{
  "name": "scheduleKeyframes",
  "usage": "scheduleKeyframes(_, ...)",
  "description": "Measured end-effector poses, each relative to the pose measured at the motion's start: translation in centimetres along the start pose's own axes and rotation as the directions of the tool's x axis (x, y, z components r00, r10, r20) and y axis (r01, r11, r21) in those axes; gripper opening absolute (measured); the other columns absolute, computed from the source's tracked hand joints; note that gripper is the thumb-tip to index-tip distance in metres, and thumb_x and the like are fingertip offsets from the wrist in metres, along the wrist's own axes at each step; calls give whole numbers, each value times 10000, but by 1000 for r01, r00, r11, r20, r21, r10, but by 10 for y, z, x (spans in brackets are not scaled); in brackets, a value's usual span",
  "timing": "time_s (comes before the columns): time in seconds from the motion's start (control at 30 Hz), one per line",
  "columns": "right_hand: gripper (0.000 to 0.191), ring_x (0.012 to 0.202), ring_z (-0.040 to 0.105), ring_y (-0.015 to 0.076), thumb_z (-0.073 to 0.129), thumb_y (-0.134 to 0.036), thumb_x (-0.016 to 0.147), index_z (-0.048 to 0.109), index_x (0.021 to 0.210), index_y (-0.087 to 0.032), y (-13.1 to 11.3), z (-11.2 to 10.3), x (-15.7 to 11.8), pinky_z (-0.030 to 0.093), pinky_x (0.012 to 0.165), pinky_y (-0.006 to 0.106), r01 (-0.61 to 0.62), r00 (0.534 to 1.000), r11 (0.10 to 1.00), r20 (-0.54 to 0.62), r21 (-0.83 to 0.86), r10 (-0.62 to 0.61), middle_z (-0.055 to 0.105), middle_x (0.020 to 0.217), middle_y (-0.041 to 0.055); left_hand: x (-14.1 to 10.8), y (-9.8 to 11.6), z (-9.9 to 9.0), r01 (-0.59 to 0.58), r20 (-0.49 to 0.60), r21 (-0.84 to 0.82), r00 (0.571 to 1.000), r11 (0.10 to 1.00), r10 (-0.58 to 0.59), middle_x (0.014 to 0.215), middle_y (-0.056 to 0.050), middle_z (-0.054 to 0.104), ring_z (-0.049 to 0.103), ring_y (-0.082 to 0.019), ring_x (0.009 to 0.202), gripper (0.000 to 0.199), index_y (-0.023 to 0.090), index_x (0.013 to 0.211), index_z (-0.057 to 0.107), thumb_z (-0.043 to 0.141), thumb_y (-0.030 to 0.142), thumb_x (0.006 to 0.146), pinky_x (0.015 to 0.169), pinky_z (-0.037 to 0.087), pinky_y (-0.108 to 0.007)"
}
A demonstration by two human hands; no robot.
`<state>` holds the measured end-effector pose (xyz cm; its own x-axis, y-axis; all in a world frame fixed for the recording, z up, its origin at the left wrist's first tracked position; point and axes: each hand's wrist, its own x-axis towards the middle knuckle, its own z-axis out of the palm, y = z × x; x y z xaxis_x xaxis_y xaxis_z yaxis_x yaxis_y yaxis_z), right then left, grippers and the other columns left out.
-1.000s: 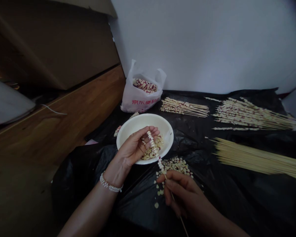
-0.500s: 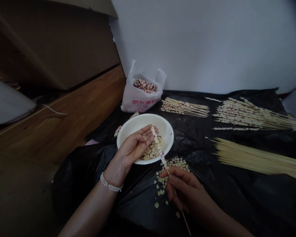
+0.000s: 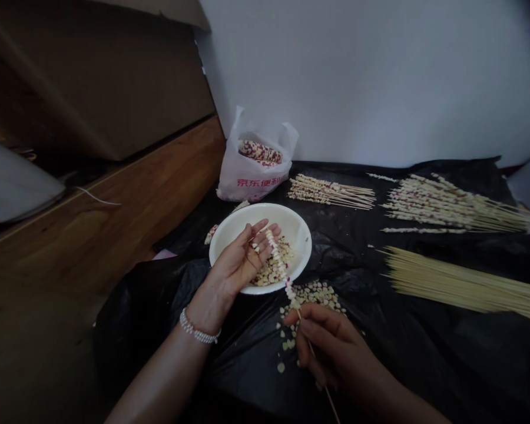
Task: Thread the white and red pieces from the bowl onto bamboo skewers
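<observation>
My left hand (image 3: 242, 259), with a beaded bracelet at its wrist, is held palm up over a white bowl (image 3: 221, 227). Its fingers are stretched and apart, and a few corn kernels (image 3: 257, 248) seem to lie on them. Loose kernels (image 3: 271, 272) fill part of the bowl's bottom. Between thumb and fingers, my right hand (image 3: 324, 338) pinches a thin skewer (image 3: 311, 350). Pale and purple kernels (image 3: 277, 259) are threaded along the skewer's upper part, and its tip is close to my left fingers. More kernels (image 3: 320, 293) are scattered on the black plastic sheet beside the bowl.
Behind the bowl stands a white plastic bag (image 3: 242, 182) with speckled corn cobs (image 3: 260, 152). Threaded skewers lie in a small bundle (image 3: 331, 193) and a larger pile (image 3: 441, 203). Bare skewers (image 3: 459, 282) lie at right on the black sheet (image 3: 401, 341). A pale wall (image 3: 380, 76) rises behind.
The threaded skewer and my right hand have shifted slightly left, bringing the tip further over my left fingers. My left fingers have curled and spread a little.
</observation>
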<state>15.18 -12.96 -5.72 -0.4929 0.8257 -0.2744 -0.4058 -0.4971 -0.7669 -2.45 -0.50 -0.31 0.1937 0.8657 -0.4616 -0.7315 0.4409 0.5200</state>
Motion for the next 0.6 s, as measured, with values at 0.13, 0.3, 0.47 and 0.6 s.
scheduleKeyframes(0.13,169,363,431,18,620,-335,947,708,994,-199,0,0,1,204,340,144,1,1000,1000,-4,-1,-1,634,609,-43,-1,1,1,56,-15,-18,998,998,-56,1205,-220,696,727,-226,1007,444,53,1417,468,374,113,987,809,614,-289)
scheduleKeyframes(0.3,171,367,438,18,609,-327,955,712,998,-197,1,0,1,210,345,146,13,1000,1000,7,-17,-13,634,608,-46,-3,-1,1,53,1,-30,999,998,-53,1179,-209,710,732,-210,988,468,41,1417,461,431,29,950,810,605,-240)
scheduleKeyframes(0.47,183,354,439,13,616,-346,951,713,994,-198,1,1,1,214,350,145,15,1000,1000,19,-3,-15,646,604,-44,0,-3,-3,-17,-13,1,1000,1000,17,1089,-164,746,743,-194,921,361,82,1293,586,485,64,947,750,616,-242)
scheduleKeyframes(0.6,191,352,445,13,627,-357,946,714,984,-191,2,2,0,213,343,135,0,1000,1000,8,-16,0,645,594,-44,-1,-4,-2,-70,-45,39,996,997,72,943,-86,762,723,-129,766,307,129,1210,652,561,87,921,687,598,-204)
